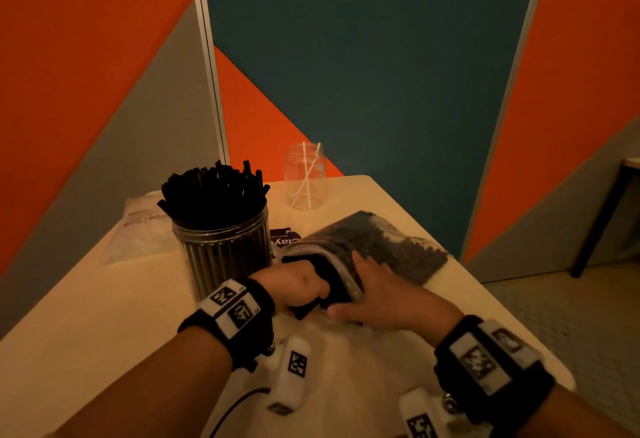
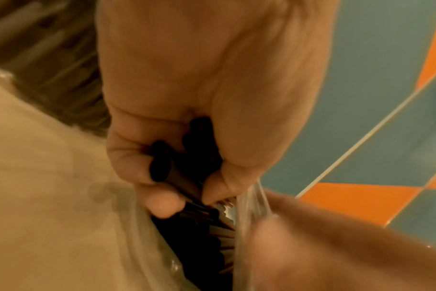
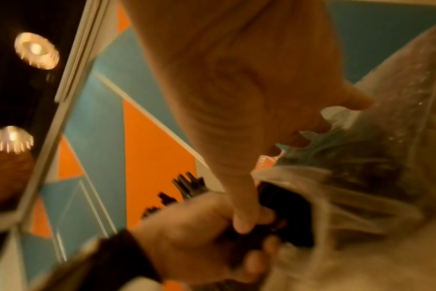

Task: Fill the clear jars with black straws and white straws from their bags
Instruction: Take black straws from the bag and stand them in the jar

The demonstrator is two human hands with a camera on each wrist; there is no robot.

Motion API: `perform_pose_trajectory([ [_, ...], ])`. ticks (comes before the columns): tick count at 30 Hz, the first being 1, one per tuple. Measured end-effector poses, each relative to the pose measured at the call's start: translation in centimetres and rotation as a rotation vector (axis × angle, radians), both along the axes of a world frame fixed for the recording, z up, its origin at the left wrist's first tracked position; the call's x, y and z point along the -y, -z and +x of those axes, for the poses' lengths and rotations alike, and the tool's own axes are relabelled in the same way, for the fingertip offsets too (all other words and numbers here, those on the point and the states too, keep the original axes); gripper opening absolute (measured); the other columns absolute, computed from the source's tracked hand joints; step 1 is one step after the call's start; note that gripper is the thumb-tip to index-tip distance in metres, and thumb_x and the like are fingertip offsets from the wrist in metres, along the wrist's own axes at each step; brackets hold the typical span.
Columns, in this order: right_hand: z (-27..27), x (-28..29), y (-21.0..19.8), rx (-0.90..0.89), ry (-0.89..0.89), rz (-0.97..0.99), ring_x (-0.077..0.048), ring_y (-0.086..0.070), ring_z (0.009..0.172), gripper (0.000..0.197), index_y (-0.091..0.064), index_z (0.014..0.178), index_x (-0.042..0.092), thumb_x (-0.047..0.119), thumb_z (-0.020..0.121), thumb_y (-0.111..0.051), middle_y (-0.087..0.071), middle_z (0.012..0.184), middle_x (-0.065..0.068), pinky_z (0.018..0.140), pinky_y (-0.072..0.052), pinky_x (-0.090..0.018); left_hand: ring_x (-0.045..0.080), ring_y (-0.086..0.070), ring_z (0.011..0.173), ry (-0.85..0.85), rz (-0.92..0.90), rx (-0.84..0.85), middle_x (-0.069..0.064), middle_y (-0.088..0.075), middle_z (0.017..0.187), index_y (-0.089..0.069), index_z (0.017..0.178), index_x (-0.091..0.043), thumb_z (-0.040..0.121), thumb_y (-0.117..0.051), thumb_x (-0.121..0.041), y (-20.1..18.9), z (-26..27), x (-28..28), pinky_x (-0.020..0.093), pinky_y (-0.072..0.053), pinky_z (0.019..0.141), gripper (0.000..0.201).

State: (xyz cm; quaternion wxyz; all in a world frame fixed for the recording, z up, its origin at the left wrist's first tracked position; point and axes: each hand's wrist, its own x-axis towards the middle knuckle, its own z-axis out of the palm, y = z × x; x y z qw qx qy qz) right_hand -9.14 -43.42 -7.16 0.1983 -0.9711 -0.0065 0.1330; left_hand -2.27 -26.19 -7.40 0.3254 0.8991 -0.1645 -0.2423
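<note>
Head view: left hand clenched round black straws at the mouth of their bag; right hand grips the bag's edge, beside the full jar on the table.
Left wrist: fingers wrap the straws.
Right wrist: thumb pinches plastic.

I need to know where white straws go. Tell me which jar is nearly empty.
The far jar by the wall: it holds only two white straws. The near jar, beside the left hand, is packed with black straws.
</note>
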Motion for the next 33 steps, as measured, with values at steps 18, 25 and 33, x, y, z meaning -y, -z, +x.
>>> perform_pose_trajectory([
  [18,0.5,-0.2,2.4,0.13,0.0,-0.352,-0.033,-0.031,0.136,0.097,-0.007,0.159,0.038,0.051,0.085,-0.069,-0.029,0.151,-0.005,0.105,-0.039,-0.052,0.029,-0.068,0.06,-0.128,0.026,-0.241,0.017,-0.071,0.076,-0.068,0.095,-0.006,0.091,-0.069,-0.018,0.6,0.3,2.3,0.042,-0.061,0.066,0.012],
  [25,0.7,0.2,2.4,0.154,-0.023,-0.35,-0.031,-0.033,0.132,0.101,-0.008,0.158,0.04,0.055,0.081,-0.072,-0.034,0.144,-0.003,0.101,-0.041,-0.051,0.022,-0.064,0.104,0.034,0.382,0.178,0.007,-0.067,0.118,-0.066,0.122,-0.015,0.096,-0.057,-0.027,0.8,-0.7,1.2,0.036,-0.054,0.094,0.029],
  [33,1.0,0.4,1.9,0.156,-0.021,-0.32,-0.03,-0.035,0.131,0.106,-0.016,0.158,0.037,0.058,0.073,-0.077,-0.038,0.141,-0.002,0.102,-0.044,-0.051,0.016,-0.062,0.055,-0.105,0.319,0.127,0.005,-0.067,0.078,-0.061,0.108,-0.012,0.092,-0.058,-0.027,-2.0,-7.6,-5.6,0.025,-0.049,0.049,0.022],
])
